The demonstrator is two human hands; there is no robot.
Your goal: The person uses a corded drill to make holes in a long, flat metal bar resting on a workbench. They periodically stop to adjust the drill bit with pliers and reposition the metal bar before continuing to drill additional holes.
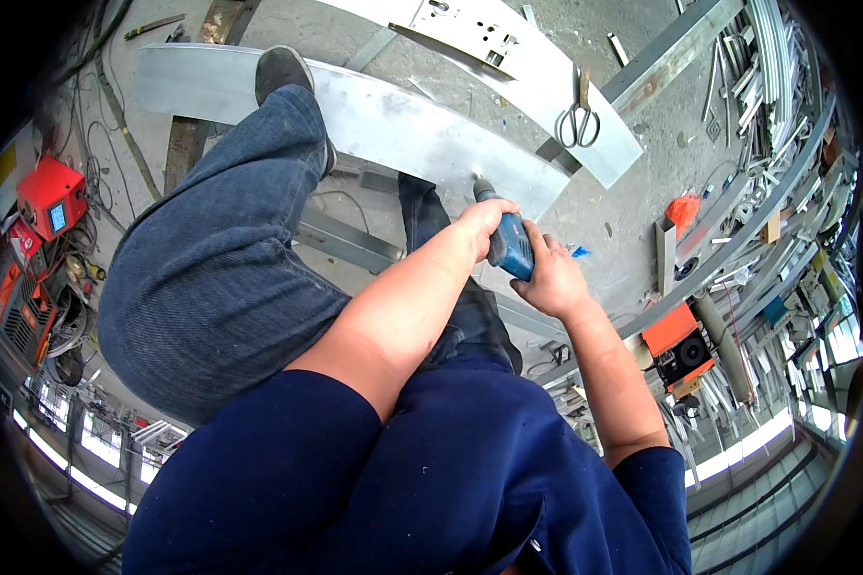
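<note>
A blue power drill (513,251) points away from me, its nose against or just above the right part of a long galvanised metal beam (412,123). Around the front of the drill body is my left hand (489,226), closed on it. My right hand (552,276) grips its rear end; the handle is mostly hidden beneath. My shod foot (283,75) rests on the beam's left part. Past the beam, a pair of scissors (578,123) lies on a second pale metal piece (609,158) with several cut-outs.
Steel supports (355,244) run under the beam. On the left stand a red machine with a lit display (53,206) and tangled cables. Metal offcuts (772,57) crowd the right side, with an orange and black machine (679,347) and an orange bag (682,213) nearby.
</note>
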